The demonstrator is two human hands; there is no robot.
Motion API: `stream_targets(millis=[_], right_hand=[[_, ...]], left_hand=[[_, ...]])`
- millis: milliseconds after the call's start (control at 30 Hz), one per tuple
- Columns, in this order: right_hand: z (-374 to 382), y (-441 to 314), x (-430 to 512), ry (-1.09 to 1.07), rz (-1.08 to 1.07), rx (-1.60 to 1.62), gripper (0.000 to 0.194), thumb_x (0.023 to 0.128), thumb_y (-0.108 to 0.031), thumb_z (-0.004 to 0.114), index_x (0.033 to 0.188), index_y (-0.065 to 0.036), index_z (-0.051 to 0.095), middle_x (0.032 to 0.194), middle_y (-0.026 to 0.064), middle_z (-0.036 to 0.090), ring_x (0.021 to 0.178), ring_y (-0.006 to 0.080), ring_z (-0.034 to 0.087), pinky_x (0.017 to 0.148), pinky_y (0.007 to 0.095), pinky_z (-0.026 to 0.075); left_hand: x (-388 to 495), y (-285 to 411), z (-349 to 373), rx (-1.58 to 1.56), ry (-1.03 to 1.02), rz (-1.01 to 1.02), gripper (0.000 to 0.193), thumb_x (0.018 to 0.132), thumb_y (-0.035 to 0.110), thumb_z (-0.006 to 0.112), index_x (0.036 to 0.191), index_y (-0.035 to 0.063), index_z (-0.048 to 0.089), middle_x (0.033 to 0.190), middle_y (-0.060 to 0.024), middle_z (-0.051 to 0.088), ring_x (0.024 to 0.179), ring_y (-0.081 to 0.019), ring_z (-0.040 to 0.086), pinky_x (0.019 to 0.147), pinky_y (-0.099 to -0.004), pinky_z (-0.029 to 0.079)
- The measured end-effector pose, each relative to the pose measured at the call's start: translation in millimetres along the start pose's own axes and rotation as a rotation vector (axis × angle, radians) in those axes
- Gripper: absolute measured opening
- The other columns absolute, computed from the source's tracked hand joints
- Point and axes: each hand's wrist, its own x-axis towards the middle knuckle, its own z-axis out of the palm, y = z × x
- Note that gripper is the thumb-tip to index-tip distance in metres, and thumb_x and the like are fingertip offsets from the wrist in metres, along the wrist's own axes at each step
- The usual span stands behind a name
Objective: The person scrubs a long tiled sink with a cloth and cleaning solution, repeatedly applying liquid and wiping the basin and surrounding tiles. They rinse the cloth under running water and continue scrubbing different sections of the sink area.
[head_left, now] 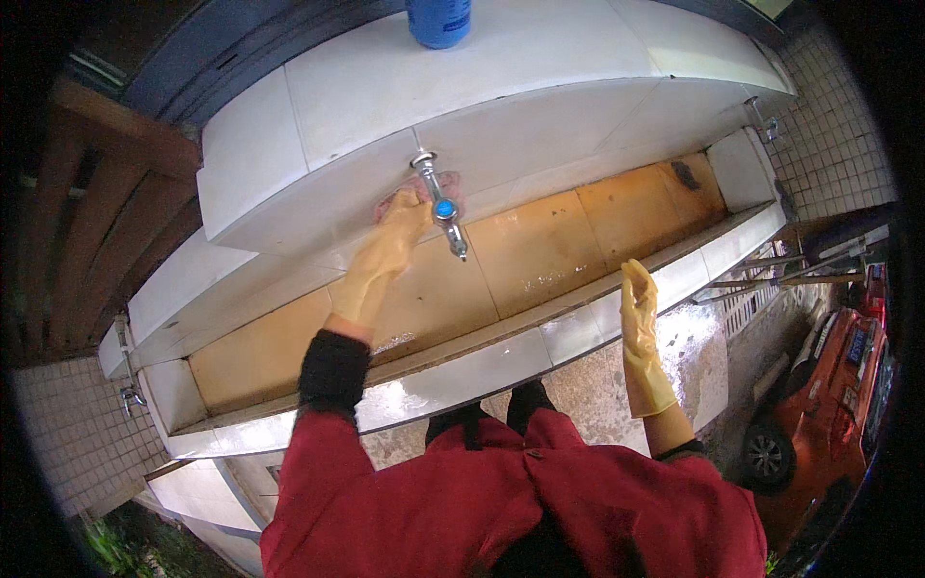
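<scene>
My left hand (394, 235), in a yellow rubber glove, presses a pinkish cloth (448, 180) against the tiled wall behind a chrome tap (438, 191) with a blue cap. The cloth shows on both sides of the tap; the glove covers part of it. Below the tap runs a long tiled trough (535, 249) with a wet, orange-brown floor. My right hand (639, 311), gloved in the same yellow rubber, is held over the trough's white front rim with its fingers together and bent, and no object shows in it.
A blue container (439, 22) stands on the white tiled ledge (361, 94). More taps project at the left end (131, 394) and right end (770, 128). A dark patch (685, 175) marks the trough's far right. An orange car (816, 404) is at the right, wooden slats (94, 217) at the left.
</scene>
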Motion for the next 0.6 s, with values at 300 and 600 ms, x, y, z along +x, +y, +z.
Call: stream_targets(millis=[300,600], right_hand=[[-44,12,18,-0.014,0.066,-0.142,0.035,0.1,-0.009,0.057,0.133,0.0,0.053,0.126,0.0149,0.061,0.117,0.0235,0.06,0.103,0.0358,0.046],[-55,2,55,-0.121,-0.285,-0.214,0.033,0.098,-0.007,0.06,0.13,-0.002,0.055,0.122,0.0129,0.064,0.108,0.0223,0.062,0.095,0.0334,0.05]], left_hand=[[32,-66,99,0.716,0.28,0.064,0.032,0.101,0.019,0.046,0.12,0.0007,0.063,0.121,-0.0064,0.068,0.12,-0.0213,0.059,0.107,-0.04,0.041],[45,-62,107,-0.677,0.374,0.131,0.023,0.096,0.024,0.056,0.11,0.0068,0.063,0.102,-0.0058,0.067,0.096,-0.0198,0.062,0.085,-0.036,0.049]])
